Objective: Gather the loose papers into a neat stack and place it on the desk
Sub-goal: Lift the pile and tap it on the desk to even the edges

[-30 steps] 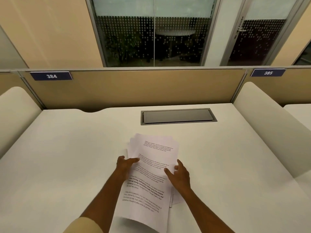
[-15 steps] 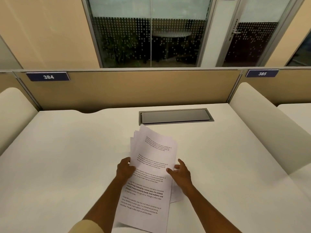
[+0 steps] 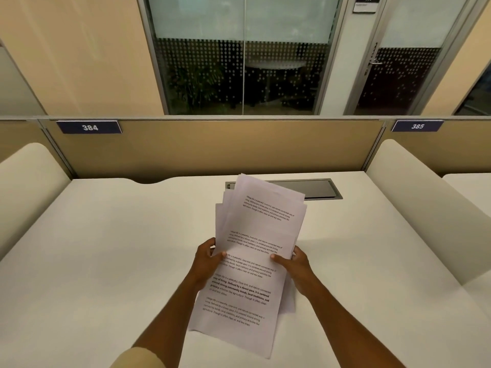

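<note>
At centre frame, low, a person's left hand [image 3: 207, 258] and right hand [image 3: 295, 264] are clamped on opposite long edges of a sheaf of printed papers [image 3: 249, 264], thumbs on the top sheet and fingers hidden underneath. The sheaf is raised at its far end above the white desk [image 3: 106, 248], tilted toward the camera, and is far from squared: corners fan out at the top and one sheet juts out at lower right. Such sheets are likely light, limp and slick against each other, so a grip at mid-length on both sides, as seen, looks best for tapping the edges flush; a looser hold could let pages slide out. Text on the top page is short repeated paragraphs, one set partly in bold; it appears to open "Village life is a peaceful, close-knit", though most is too small to read. Behind the papers' top edge, a grey cable hatch [image 3: 318, 188] is set into the desk. On the tan partition, nameplates read "384" [image 3: 89, 127] at left and "385" [image 3: 417, 126] at right. Dotted glass panels [image 3: 239, 75] fill the upper centre.
</note>
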`<control>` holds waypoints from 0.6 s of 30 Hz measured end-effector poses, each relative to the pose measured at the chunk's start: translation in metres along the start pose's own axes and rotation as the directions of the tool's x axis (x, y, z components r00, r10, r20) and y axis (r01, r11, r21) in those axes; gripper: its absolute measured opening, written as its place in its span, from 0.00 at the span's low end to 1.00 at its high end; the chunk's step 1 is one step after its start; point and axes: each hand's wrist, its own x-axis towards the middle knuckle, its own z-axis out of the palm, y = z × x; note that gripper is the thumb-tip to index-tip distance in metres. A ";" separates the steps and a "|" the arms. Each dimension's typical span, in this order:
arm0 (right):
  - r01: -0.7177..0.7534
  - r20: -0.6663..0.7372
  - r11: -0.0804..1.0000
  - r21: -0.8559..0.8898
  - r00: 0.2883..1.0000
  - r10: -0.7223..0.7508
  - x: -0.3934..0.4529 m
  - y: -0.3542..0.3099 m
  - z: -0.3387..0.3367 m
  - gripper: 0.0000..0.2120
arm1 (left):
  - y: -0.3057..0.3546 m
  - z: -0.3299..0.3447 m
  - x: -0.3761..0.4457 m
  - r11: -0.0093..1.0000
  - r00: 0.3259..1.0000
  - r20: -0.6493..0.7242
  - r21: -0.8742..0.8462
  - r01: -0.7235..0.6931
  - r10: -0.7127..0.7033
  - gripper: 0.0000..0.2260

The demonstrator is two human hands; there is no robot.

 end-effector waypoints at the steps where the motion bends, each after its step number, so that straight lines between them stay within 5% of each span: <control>1: 0.013 -0.003 1.000 0.015 1.000 -0.013 0.002 -0.006 0.000 0.21 | 0.002 -0.001 0.002 1.000 1.000 -0.007 -0.014 -0.005 0.005 0.15; 11: 0.211 -0.042 0.977 -0.036 0.976 -0.212 0.007 -0.068 0.011 0.13 | 0.033 0.002 0.018 0.986 0.987 -0.101 -0.101 -0.133 0.123 0.12; 18: 0.359 -0.074 0.932 -0.047 0.929 -0.362 0.007 -0.096 0.021 0.11 | 0.058 0.015 0.027 0.963 0.942 -0.210 -0.004 -0.269 0.262 0.11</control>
